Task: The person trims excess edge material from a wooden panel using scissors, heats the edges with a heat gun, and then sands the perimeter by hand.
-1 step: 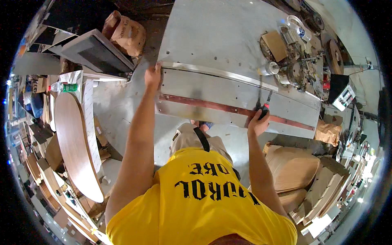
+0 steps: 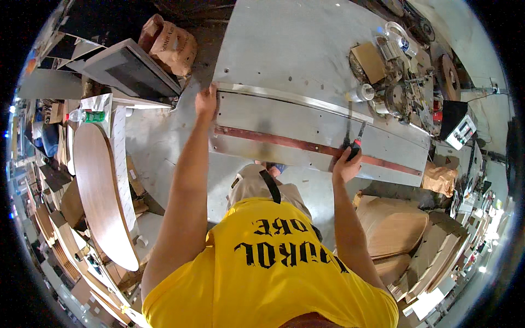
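Both hands are on the long metal panel [image 2: 306, 128] lying across the bench [image 2: 284, 44]: the left hand [image 2: 206, 101] curls its fingers over the panel's end, the right hand [image 2: 346, 164] grips a red-handled screwdriver [image 2: 356, 141] tip-down near the rusty strip [image 2: 284, 143]. Work looks midway; clutter of parts [image 2: 399, 82] crowds the right end.

1. A round wooden tabletop [image 2: 101, 191] is seen at the left.
2. A brown paper sack [image 2: 169, 46] is placed near the top.
3. A clear bottle with green label [image 2: 85, 116] lies at the left.
4. Stacked cardboard [image 2: 394, 227] is located at the lower right.
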`<state>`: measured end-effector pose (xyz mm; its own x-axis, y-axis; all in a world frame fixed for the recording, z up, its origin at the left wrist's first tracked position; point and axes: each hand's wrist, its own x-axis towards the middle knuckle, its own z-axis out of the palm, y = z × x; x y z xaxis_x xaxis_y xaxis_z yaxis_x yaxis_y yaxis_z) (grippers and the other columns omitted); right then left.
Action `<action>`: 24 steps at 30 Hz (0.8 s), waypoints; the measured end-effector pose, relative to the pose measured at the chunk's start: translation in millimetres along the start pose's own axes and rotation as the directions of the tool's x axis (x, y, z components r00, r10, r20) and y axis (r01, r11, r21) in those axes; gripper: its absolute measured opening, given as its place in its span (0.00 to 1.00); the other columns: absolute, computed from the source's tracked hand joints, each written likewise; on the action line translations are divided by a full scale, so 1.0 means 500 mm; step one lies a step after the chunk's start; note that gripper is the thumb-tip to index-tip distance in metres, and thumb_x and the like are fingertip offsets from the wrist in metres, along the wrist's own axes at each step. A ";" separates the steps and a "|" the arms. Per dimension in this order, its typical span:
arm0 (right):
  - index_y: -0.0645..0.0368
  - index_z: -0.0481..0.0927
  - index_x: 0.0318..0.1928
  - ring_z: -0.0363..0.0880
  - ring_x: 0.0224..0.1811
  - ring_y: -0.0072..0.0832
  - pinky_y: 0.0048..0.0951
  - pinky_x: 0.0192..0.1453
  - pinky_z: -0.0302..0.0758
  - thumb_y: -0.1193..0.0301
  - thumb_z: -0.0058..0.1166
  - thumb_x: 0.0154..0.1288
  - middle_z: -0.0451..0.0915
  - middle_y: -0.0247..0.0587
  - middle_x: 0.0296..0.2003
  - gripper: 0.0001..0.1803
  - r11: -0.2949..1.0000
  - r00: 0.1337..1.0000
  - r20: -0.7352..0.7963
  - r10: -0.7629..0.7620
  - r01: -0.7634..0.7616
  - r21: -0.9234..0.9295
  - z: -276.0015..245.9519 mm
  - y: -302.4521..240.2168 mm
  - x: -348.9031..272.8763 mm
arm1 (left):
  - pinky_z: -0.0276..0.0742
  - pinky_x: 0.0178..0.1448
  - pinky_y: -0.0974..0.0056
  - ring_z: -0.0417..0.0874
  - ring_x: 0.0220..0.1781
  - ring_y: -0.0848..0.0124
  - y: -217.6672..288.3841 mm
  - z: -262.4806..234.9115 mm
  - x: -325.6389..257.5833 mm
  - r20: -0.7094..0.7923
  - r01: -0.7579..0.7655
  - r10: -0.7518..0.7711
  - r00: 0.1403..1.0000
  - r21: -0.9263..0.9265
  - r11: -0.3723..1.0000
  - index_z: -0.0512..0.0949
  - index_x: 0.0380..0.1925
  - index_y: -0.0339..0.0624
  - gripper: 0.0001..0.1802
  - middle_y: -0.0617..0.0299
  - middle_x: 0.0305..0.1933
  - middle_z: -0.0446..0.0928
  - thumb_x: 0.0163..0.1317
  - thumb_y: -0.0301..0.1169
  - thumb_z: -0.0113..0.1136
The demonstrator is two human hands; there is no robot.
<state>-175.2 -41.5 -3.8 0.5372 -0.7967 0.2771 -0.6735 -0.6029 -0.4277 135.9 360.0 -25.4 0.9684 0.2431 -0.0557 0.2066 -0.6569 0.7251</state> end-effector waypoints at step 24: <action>0.47 0.79 0.67 0.82 0.37 0.42 0.42 0.44 0.79 0.57 0.67 0.65 0.81 0.40 0.36 0.30 0.970 0.955 0.199 -0.218 0.189 0.154 -0.170 -0.128 -0.173 | 0.77 0.63 0.53 0.81 0.56 0.56 0.159 0.052 -0.221 0.289 -0.579 0.735 0.614 -0.469 0.667 0.76 0.59 0.34 0.20 0.49 0.60 0.77 0.72 0.31 0.64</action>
<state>-221.8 62.2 72.8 0.7613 -0.6210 0.1865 -0.4731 -0.7287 -0.4951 48.8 262.5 20.6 0.7864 -0.5396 0.3007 -0.4880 -0.2442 0.8380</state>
